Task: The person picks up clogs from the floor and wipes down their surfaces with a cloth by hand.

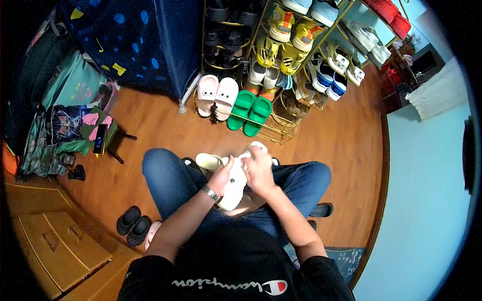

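A white clog [232, 193] with a dark round rivet on its side is held over my lap. My left hand [220, 179], with a metal watch on its wrist, grips the clog from the left, thumb pointing up. My right hand [259, 173] lies against the clog's upper right part, its fingers bent and slightly blurred; what they hold, if anything, is hidden. A white rounded part [258, 146] shows just beyond those fingers. Close beyond my left hand, a cream clog [208, 161] rests between my knees.
Ahead stands a gold wire shoe rack [273, 131] with pink slippers [217, 95], green slippers [250, 113] and several sneakers. Dark clogs [134, 226] lie on the floor at left, near a wooden cabinet [60, 241]. A small stool [118, 143] holds a phone [100, 139].
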`<action>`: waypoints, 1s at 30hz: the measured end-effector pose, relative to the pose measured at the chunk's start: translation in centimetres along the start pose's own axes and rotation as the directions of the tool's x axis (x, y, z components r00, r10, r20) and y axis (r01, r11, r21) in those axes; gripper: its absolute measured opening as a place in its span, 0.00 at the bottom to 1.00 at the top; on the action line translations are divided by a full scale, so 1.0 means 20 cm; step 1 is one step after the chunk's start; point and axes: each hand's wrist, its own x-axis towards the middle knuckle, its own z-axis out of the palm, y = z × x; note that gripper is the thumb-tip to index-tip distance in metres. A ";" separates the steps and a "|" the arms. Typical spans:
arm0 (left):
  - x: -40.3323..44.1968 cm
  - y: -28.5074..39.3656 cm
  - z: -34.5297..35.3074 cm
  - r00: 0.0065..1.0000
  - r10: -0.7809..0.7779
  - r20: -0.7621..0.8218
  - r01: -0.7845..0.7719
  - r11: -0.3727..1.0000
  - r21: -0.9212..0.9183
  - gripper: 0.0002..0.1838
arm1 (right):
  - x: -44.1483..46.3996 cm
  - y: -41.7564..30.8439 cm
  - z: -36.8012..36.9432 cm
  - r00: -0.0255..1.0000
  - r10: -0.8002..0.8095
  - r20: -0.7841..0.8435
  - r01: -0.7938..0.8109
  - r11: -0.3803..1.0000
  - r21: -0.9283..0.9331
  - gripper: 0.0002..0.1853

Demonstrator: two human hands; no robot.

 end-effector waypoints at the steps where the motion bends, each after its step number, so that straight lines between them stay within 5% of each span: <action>1: -0.02 0.01 0.05 1.000 0.011 -0.006 -0.011 1.000 0.012 0.29 | 0.04 0.02 -0.04 0.984 -0.028 -0.178 0.000 0.987 -0.158 0.16; 3: -0.04 0.03 0.13 0.999 0.036 -0.019 -0.036 0.999 0.034 0.31 | 0.09 0.09 -0.04 0.957 0.177 -0.229 -0.226 0.952 -0.208 0.12; 7: -0.03 0.04 0.10 0.999 0.054 -0.008 -0.053 0.998 0.043 0.33 | 0.07 0.11 0.00 0.978 0.192 -0.080 -0.202 0.969 -0.143 0.10; 9: 0.00 0.03 0.00 0.982 0.034 0.188 -0.005 0.989 -0.149 0.35 | -0.02 0.01 0.07 0.952 0.070 0.299 -0.044 0.995 -0.094 0.10; 10: -0.03 0.05 0.08 0.997 0.076 0.017 -0.076 0.997 0.015 0.36 | -0.04 -0.10 0.04 0.971 -0.099 0.218 0.085 0.994 0.072 0.10; 11: -0.04 0.07 0.06 0.997 0.074 0.036 -0.077 0.993 0.092 0.35 | -0.05 -0.19 0.00 0.962 -0.251 0.110 0.222 0.949 0.222 0.11; 12: -0.05 0.07 0.10 0.999 0.021 0.027 -0.020 0.999 -0.031 0.35 | -0.04 -0.14 -0.02 0.950 -0.261 0.169 0.222 0.949 0.223 0.11; 13: -0.06 0.06 0.14 0.999 -0.035 0.024 0.038 0.987 -0.155 0.35 | 0.01 -0.10 -0.04 0.905 0.000 0.425 0.018 0.999 -0.039 0.11; 15: -0.05 0.04 0.14 0.998 0.042 0.049 -0.040 0.999 -0.030 0.36 | 0.15 -0.03 -0.15 0.930 0.282 0.234 -0.227 0.945 -0.238 0.09; 16: -0.04 0.03 0.13 0.997 0.058 0.051 -0.057 0.998 -0.012 0.36 | 0.14 0.05 -0.10 0.970 0.174 -0.172 -0.212 0.948 -0.237 0.08; 19: -0.01 0.04 0.09 0.996 0.043 0.082 -0.034 0.993 -0.111 0.37 | 0.06 -0.08 0.01 0.958 0.198 0.206 -0.154 0.966 -0.210 0.03; 20: -0.02 0.05 0.11 0.996 0.067 0.059 -0.065 0.997 -0.037 0.38 | 0.02 -0.19 0.04 0.942 0.083 0.325 -0.047 0.992 -0.117 0.06; 21: -0.02 0.05 0.07 0.997 0.075 0.030 -0.078 0.993 0.084 0.38 | 0.00 -0.19 0.03 0.956 -0.270 0.111 0.263 0.962 0.075 0.06; 23: -0.06 0.05 0.13 0.997 -0.001 0.071 0.009 0.994 -0.105 0.39 | 0.13 -0.14 -0.07 0.907 0.079 0.414 0.040 0.962 -0.272 0.05; 24: -0.06 0.04 0.11 0.995 0.020 0.101 -0.013 0.997 -0.076 0.39 | 0.17 -0.03 -0.07 0.940 0.173 0.294 -0.063 0.936 -0.347 0.06; 25: -0.05 0.04 0.10 0.990 0.043 0.132 -0.037 0.998 -0.045 0.39 | 0.21 -0.01 -0.14 0.990 0.140 0.021 -0.132 0.969 -0.211 0.06; 27: -0.04 0.04 0.09 0.991 0.053 0.122 -0.048 0.998 -0.043 0.41 | 0.20 0.07 -0.07 0.978 0.111 -0.176 -0.153 0.956 -0.249 0.10; 30: 0.00 0.06 0.04 0.922 0.169 0.349 -0.055 0.948 -0.314 0.49 | 0.11 0.01 -0.07 0.998 0.039 -0.056 -0.041 0.999 -0.035 0.12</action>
